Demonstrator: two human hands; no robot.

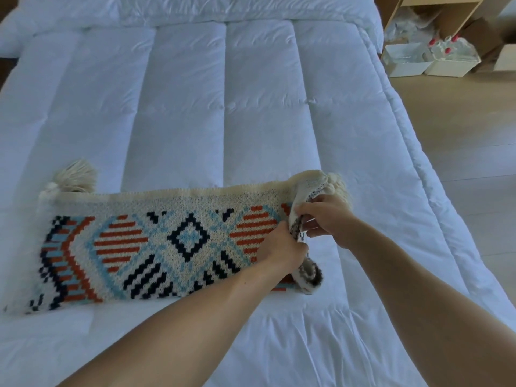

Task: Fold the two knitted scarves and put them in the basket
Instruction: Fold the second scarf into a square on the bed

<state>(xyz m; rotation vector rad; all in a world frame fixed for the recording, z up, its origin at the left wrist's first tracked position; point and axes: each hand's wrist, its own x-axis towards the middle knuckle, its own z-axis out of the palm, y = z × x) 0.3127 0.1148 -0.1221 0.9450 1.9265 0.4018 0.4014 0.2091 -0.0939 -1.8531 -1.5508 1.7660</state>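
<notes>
Scarf (156,241) with orange, blue and navy pattern lies flat across the lower left of the frame on the white bed (223,107); at centre right, left grip (282,248) and right grip (325,219) are both clamped on its bunched, raised end.

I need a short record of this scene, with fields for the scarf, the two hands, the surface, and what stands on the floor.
scarf: patterned knitted scarf, lying flat on the quilt, its right end lifted and bunched
hands: left hand and right hand both grip the scarf's right end
surface: white quilt on a bed
detail: cream tassel at the scarf's far left corner
floor: white bins, far right
</notes>
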